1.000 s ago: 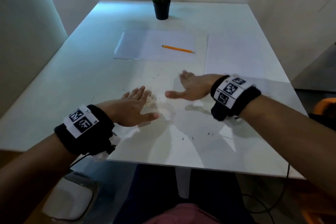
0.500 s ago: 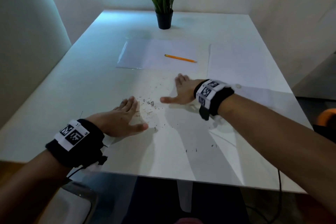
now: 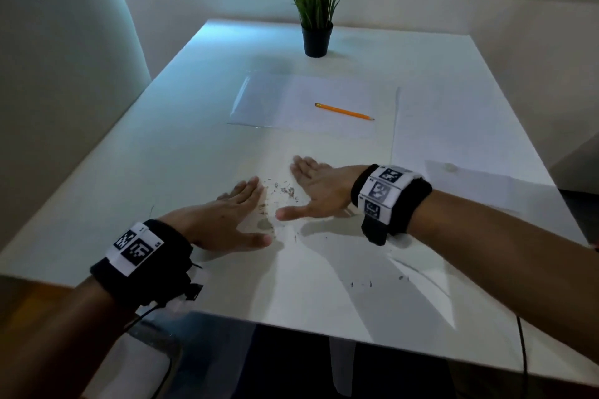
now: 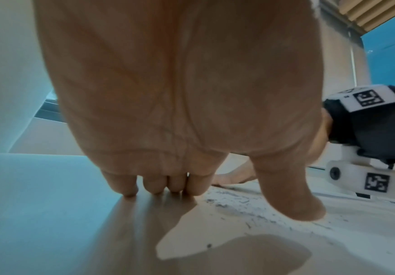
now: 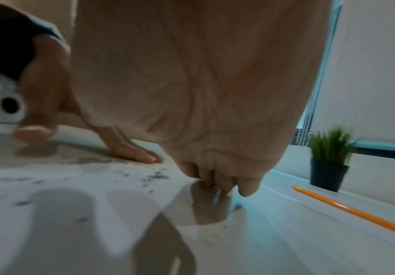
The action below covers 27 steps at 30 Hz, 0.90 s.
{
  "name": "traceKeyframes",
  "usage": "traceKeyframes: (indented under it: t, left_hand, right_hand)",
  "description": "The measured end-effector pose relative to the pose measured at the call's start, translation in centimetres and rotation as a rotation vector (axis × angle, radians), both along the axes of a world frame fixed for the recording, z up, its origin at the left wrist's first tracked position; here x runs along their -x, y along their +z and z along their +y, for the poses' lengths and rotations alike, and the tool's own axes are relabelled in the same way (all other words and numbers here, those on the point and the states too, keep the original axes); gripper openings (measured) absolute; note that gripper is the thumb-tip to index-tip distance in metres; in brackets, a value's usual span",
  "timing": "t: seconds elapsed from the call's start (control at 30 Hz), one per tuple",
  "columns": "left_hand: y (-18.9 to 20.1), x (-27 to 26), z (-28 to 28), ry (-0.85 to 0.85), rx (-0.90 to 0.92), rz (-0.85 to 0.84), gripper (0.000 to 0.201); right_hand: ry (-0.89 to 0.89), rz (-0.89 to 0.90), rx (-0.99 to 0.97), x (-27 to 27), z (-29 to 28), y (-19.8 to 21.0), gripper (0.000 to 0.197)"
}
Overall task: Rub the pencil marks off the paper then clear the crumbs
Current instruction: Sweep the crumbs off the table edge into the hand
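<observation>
Dark eraser crumbs (image 3: 285, 192) lie in a small heap on the white table (image 3: 162, 172), between my two hands. My left hand (image 3: 227, 220) rests flat on the table left of the heap, fingers straight and together, thumb spread toward it. My right hand (image 3: 316, 188) lies flat on the right side, fingers straight, thumb pointing left below the crumbs. Neither holds anything. The left wrist view shows the crumbs (image 4: 234, 202) between fingers (image 4: 159, 184) and thumb. A few stray crumbs (image 3: 369, 283) lie nearer the front edge. White paper (image 3: 291, 107) lies further back with an orange pencil (image 3: 343, 112) on it.
A second sheet of paper (image 3: 453, 139) lies at the right, beyond my right wrist. A potted green plant (image 3: 316, 23) stands at the far middle of the table. The wall runs close along the left. The table's front edge is just below my forearms.
Both hands have slid toward each other across the table, drawing the scattered crumbs into a tighter heap between them. The head view has tilted up slightly.
</observation>
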<state>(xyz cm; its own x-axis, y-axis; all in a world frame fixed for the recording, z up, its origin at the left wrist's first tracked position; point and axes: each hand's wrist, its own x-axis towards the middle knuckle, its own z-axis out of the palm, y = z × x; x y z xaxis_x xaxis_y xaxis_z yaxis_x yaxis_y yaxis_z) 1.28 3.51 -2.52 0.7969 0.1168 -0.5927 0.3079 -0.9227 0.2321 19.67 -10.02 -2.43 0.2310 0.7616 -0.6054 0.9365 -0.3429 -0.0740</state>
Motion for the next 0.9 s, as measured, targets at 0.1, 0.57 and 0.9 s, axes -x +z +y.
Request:
traceKeyframes:
  t: [0.1, 0.57, 0.9]
  left_hand:
    - [-0.1, -0.2, 0.3, -0.022, -0.017, -0.011, 0.137]
    - [-0.2, 0.2, 1.0, 0.088, -0.009, -0.054, 0.103]
    - [1.2, 1.7, 1.3, 0.256, -0.033, -0.112, 0.098]
  right_hand:
    - [-0.095, -0.015, -0.036, -2.2, 0.9, 1.7, 0.124]
    - [-0.052, -0.132, 0.013, -1.5, 3.1, 1.1, 0.128]
    - [-0.029, -0.119, -0.011, -0.5, 6.1, 1.0, 0.124]
